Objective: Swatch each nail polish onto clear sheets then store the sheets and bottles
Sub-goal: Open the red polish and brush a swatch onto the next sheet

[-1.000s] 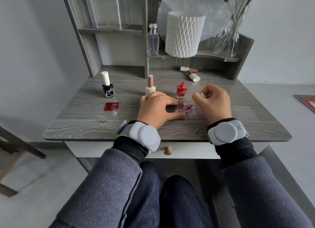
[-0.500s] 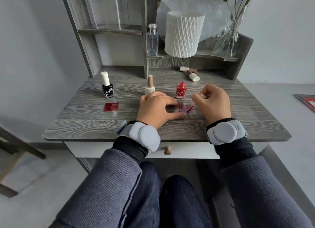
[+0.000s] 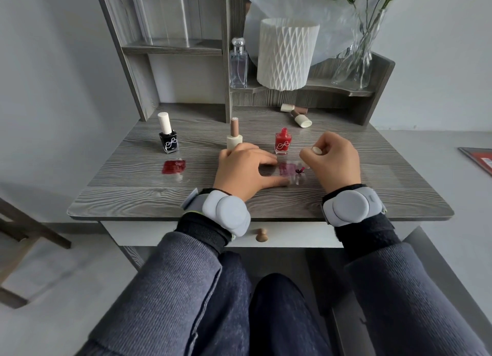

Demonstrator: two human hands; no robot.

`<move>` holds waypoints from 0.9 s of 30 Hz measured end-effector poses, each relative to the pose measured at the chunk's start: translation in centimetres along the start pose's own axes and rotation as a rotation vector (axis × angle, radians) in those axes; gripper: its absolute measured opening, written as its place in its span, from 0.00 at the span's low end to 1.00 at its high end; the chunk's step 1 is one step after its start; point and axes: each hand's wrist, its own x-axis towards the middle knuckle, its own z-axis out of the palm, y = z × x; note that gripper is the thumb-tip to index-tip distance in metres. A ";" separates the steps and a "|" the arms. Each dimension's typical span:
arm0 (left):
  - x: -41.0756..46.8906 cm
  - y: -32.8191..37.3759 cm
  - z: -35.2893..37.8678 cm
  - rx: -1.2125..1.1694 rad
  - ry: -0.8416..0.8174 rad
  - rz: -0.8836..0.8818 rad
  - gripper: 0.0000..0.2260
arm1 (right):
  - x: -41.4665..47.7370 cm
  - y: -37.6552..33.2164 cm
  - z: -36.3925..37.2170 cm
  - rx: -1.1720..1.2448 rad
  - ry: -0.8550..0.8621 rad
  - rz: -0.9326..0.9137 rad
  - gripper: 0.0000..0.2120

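A clear sheet [image 3: 292, 178] with a reddish-purple swatch lies on the desk between my hands. My left hand [image 3: 243, 170] presses it flat with straight fingertips at its left edge. My right hand [image 3: 334, 159] grips the white brush cap [image 3: 316, 150], its brush tip touching the sheet's right side. Just behind stands the open red polish bottle [image 3: 283, 141]. A black bottle [image 3: 167, 137] with a white cap stands at the left, with a dark red swatched sheet [image 3: 173, 167] in front of it. A beige bottle [image 3: 234, 138] stands behind my left hand.
Two beige bottles [image 3: 296, 115] lie at the back of the grey wooden desk [image 3: 133, 195]. On the shelves stand a perfume bottle [image 3: 238, 66], a white ribbed vase [image 3: 286, 54], a glass vase [image 3: 352, 67] and a clear box [image 3: 167, 17]. A drawer knob [image 3: 261, 234] sits below.
My right hand has drawn the brush a little to the right across the sheet, and the swatch looks wider. My left hand stays in place on the sheet.
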 end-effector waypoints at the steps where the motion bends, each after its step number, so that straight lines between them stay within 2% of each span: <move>1: 0.0 0.0 0.0 0.000 0.001 0.000 0.24 | 0.0 -0.1 0.0 0.001 0.002 -0.002 0.13; 7: 0.0 0.0 -0.1 0.007 -0.007 -0.003 0.24 | 0.0 -0.1 -0.1 0.058 0.090 0.005 0.09; 12: 0.0 0.0 -0.1 0.003 0.002 -0.002 0.24 | 0.2 0.1 0.1 0.005 0.027 0.008 0.16; 18: 0.0 0.1 -0.1 -0.003 0.008 0.001 0.24 | 0.1 0.1 0.0 -0.009 -0.004 0.004 0.11; 27: 0.0 0.0 -0.1 0.003 -0.003 -0.001 0.25 | 0.1 -0.1 -0.1 0.041 0.140 0.007 0.11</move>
